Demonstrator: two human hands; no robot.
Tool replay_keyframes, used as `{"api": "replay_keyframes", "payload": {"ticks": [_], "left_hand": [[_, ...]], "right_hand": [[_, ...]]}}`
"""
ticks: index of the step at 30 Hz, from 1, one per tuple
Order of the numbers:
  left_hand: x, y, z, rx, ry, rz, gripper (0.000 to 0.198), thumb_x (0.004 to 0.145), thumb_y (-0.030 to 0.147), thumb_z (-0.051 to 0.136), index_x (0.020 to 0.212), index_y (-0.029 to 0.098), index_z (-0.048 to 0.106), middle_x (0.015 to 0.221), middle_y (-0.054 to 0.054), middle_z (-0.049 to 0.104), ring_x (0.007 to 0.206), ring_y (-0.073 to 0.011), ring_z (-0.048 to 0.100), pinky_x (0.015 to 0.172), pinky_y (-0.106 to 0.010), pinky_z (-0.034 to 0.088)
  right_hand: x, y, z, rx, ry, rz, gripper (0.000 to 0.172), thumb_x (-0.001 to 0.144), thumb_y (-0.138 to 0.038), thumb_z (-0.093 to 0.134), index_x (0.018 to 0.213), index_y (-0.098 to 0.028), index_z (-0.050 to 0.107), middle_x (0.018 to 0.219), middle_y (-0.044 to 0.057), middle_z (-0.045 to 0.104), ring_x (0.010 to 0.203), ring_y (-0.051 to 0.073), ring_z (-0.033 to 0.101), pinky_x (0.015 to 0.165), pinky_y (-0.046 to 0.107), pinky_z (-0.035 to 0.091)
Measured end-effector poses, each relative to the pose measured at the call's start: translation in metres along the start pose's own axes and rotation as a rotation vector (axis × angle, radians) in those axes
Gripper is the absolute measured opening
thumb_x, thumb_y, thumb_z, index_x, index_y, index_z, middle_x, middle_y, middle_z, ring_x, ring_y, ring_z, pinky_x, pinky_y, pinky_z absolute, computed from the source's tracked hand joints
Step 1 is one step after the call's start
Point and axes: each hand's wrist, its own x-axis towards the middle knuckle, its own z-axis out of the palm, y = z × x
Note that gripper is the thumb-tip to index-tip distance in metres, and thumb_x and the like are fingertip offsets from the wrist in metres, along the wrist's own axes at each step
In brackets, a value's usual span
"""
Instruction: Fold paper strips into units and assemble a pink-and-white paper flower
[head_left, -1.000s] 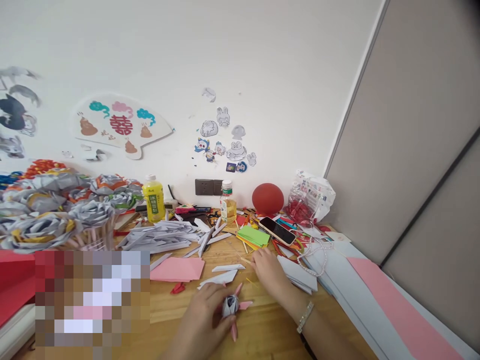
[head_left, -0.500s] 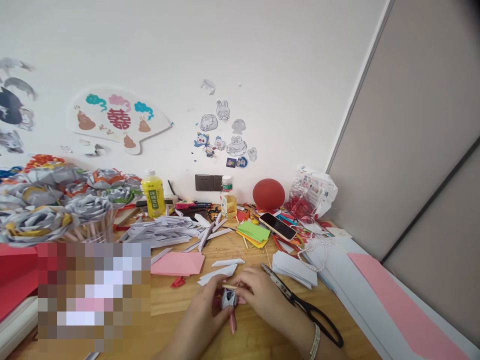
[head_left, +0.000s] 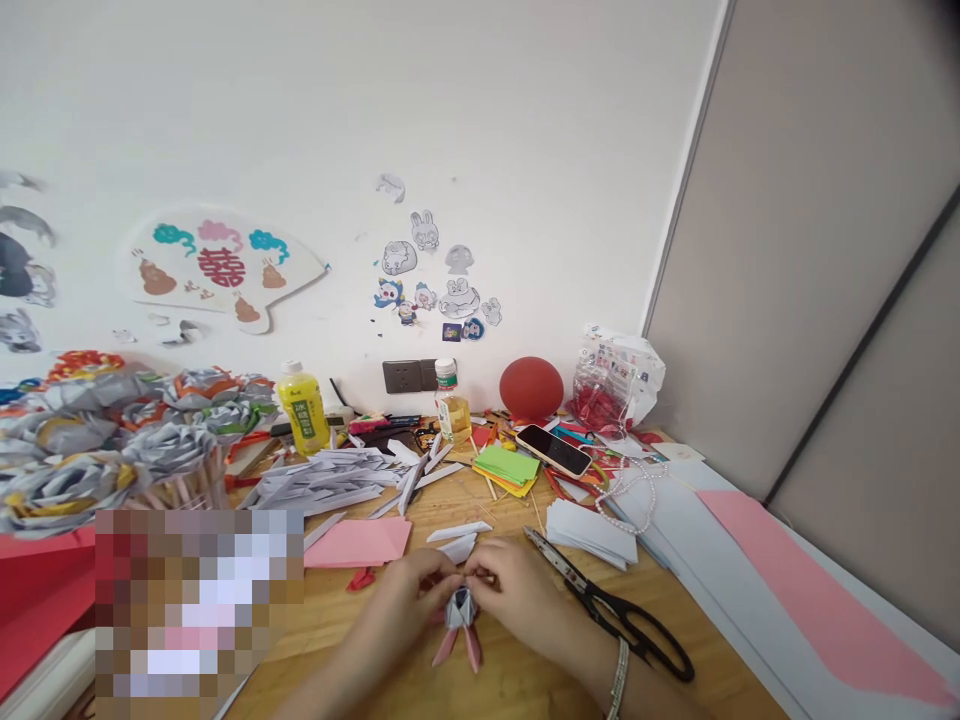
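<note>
A small folded paper flower (head_left: 460, 607), pale grey-white with pink pointed pieces (head_left: 471, 648) sticking out toward me, is between my hands just above the wooden table. My left hand (head_left: 424, 585) pinches its upper left side with thumb and forefinger. From the right, my right hand (head_left: 499, 583) pinches the upper right side, and the fingertips of both hands nearly meet. Whatever lies right under the fingertips is hidden. Folded white strips (head_left: 456, 545) lie just beyond my hands. Black-handled scissors (head_left: 600, 605) rest to the right of my right hand.
Pink paper (head_left: 360, 541) and a pile of folded strips (head_left: 322, 482) lie at left, near bunched paper flowers (head_left: 172, 445). Farther back are a yellow bottle (head_left: 301, 410), a phone (head_left: 553, 450), green paper slips (head_left: 507, 464) and a red balloon (head_left: 531, 389). White sheets (head_left: 592, 533) lie right.
My fingertips have come together at the flower's top. Two pink points now spread below it, where one showed before. A pale stick-like piece seen across its top is now hidden. The view has shifted slightly.
</note>
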Motion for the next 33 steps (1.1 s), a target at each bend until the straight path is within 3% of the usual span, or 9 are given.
{"api": "replay_keyframes", "payload": {"ticks": [4,10,16,22,28,33], "left_hand": [[0.018,0.007,-0.016,0.088,-0.187,-0.013,0.019,0.071,0.028,0.052,0.066,0.012,0.063,0.063,-0.001,0.062,0.06,-0.0127,0.054,0.053,-0.019,0.038],[0.036,0.024,-0.027,0.143,-0.305,0.0,0.011,0.063,0.023,0.059,0.065,0.014,0.065,0.061,0.002,0.064,0.058,-0.0117,0.055,0.052,-0.017,0.038],[0.032,0.031,-0.024,0.256,-0.273,0.049,0.012,0.065,0.015,0.052,0.066,0.015,0.064,0.063,0.001,0.063,0.059,-0.0118,0.053,0.053,-0.019,0.036],[0.026,0.02,-0.017,0.344,-0.181,0.157,0.017,0.072,0.013,0.047,0.073,0.016,0.064,0.069,0.0,0.065,0.063,-0.0118,0.055,0.058,-0.018,0.038],[0.03,0.006,-0.007,0.481,-0.178,0.261,0.021,0.07,0.008,0.046,0.055,0.015,0.059,0.057,0.0,0.059,0.053,-0.0106,0.048,0.052,-0.019,0.032],[0.029,0.004,-0.006,0.516,-0.171,0.328,0.02,0.072,0.009,0.047,0.056,0.015,0.058,0.057,-0.001,0.058,0.052,-0.0108,0.046,0.051,-0.02,0.031]], "right_hand": [[0.001,0.0,-0.001,0.031,-0.006,0.014,0.011,0.079,-0.013,0.054,0.074,-0.017,0.063,0.075,0.0,0.062,0.071,0.013,0.055,0.06,0.02,0.035],[0.001,0.005,-0.002,-0.024,-0.016,0.036,0.013,0.082,-0.016,0.052,0.075,-0.017,0.062,0.078,0.001,0.063,0.073,0.013,0.055,0.063,0.02,0.035],[0.002,0.009,0.001,-0.038,-0.017,0.066,0.015,0.085,-0.017,0.049,0.079,-0.018,0.062,0.081,0.002,0.065,0.076,0.014,0.057,0.065,0.021,0.036],[0.001,0.013,0.001,-0.07,0.02,0.057,0.005,0.079,-0.016,0.057,0.081,-0.019,0.061,0.085,0.001,0.065,0.084,0.016,0.058,0.073,0.023,0.038],[-0.001,0.016,0.008,-0.15,0.014,0.001,0.002,0.08,-0.02,0.061,0.078,-0.019,0.061,0.084,0.001,0.063,0.084,0.016,0.056,0.075,0.025,0.038],[-0.004,0.02,0.011,-0.255,0.04,-0.086,0.005,0.083,-0.022,0.059,0.079,-0.018,0.059,0.082,0.003,0.062,0.083,0.018,0.054,0.076,0.028,0.038]]}}
